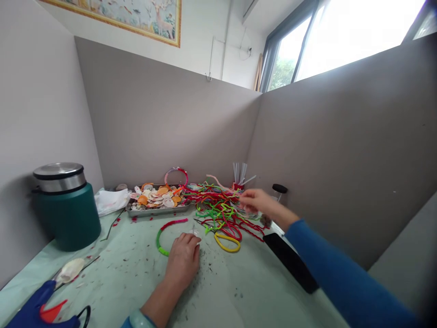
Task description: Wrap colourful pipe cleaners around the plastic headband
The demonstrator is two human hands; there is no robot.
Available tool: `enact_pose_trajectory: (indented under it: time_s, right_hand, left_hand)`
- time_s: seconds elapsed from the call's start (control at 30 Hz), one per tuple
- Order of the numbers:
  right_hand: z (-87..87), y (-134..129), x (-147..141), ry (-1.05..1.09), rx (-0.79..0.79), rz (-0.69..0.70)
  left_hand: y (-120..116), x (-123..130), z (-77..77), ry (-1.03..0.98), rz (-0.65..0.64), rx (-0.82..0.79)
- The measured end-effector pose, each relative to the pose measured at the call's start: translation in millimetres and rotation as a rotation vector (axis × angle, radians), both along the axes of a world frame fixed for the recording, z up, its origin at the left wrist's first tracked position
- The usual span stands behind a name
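Observation:
My left hand rests low over the table with its fingers curled together. They close over the end of a curved band wrapped in green and red fuzzy stem; the part beneath my palm is hidden. Above the right side of a tangled heap of pipe cleaners, my right hand pinches with its fingertips. A pale pink pipe cleaner runs from the heap up to those fingertips. Scissors with yellow and red handles lie between the two hands, partly under the stems.
A metal tray holds shell-like pieces, with a pink-red hoop above it. Glue sticks stand behind the heap. A black slab lies right. At left are a green flask and a blue glue gun. Grey partitions surround the table.

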State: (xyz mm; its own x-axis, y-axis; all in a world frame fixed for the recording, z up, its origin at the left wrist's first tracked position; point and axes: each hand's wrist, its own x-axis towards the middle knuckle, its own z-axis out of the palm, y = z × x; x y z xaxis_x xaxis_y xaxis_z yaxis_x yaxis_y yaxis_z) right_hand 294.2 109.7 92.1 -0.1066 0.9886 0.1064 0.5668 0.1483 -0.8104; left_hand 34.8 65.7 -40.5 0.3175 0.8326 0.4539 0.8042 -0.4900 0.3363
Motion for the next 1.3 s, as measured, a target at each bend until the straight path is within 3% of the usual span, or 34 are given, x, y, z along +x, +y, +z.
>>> enact_pose_trajectory:
  time_s: [0.07,0.13,0.27,0.37,0.47,0.6,0.67,0.93,1.13,1.3]
  right_hand:
    - [-36.4,-2,-24,0.338,-0.13,0.107]
    - [-56.4,0,-38,0.523,-0.146,0.143]
    - [-57.3,15,-39,0.613,-0.104,0.079]
    - [-61.3,20,-44,0.664,-0.142,0.108]
    - [-84.1,12,-70,0.775,-0.173,0.163]
    - [-116.2,-4,-107,0.901,-0.17,0.234]
    - [-124.8,-7,-116,0.924,-0.137,0.209]
    - [-135.5,-8,-113,0.779,-0.136,0.188]
    - [-142.0,-10,-117,0.573,0.022,0.162]
    - [-141.2,-12,-117,0.581,0.013,0.19]
  left_hand:
    - [1,0,-0.6,-0.043,-0.041,0.022]
    - [2,0,-1.6,-0.068,-0.051,0.03]
    - [6,-2,-2.0,-0.134,-0.034,0.015]
    - [6,-3,0.3,-0.276,-0.069,-0.025]
    - [5,1,2.0,-0.486,-0.115,-0.162]
    - [8,9,-3.1,-0.792,-0.199,-0.495]
    - [12,12,-8.0,-0.919,-0.168,-0.576]
    - [19,9,-13.2,-0.986,-0.062,-0.627]
    - [16,9,-12.0,-0.879,0.018,-0.567]
    - [16,9,-12.3,-0.872,0.024,-0.561]
